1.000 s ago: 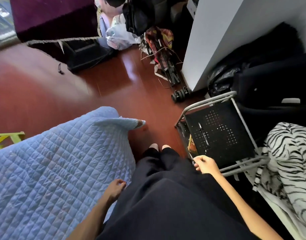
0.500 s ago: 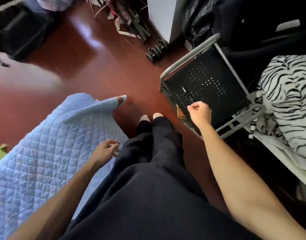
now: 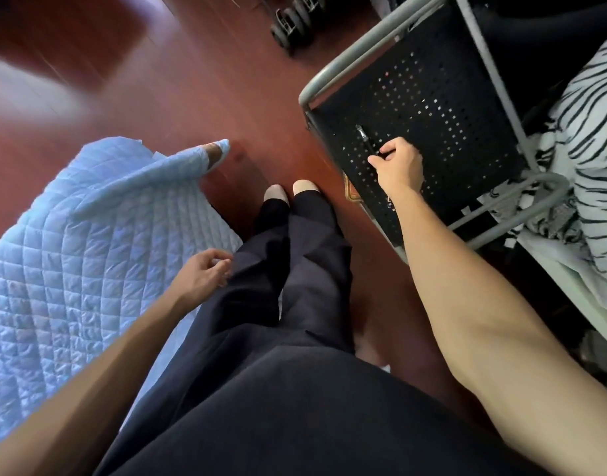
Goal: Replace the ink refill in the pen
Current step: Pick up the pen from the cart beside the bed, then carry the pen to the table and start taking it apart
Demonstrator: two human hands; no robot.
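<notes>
A dark pen [image 3: 366,139] with a silver band lies on the black perforated seat [image 3: 443,97] of a grey-framed chair at the upper right. My right hand [image 3: 398,166] rests on the seat at the pen's near end, thumb and fingers pinched around that end. My left hand [image 3: 202,274] hovers beside my left thigh, fingers loosely curled and apart, holding nothing. No separate refill is visible.
A light blue quilt [image 3: 72,252] covers the left side. My dark trousers [image 3: 295,304] and feet fill the middle over the red-brown floor [image 3: 192,80]. A zebra-striped fabric [image 3: 590,132] lies right of the chair, and small wheels [image 3: 291,18] sit at the top.
The view has tilted down and closer. My right hand has reached forward along the chair seat to the pen's near end and closed on it. My left hand has lifted slightly.
</notes>
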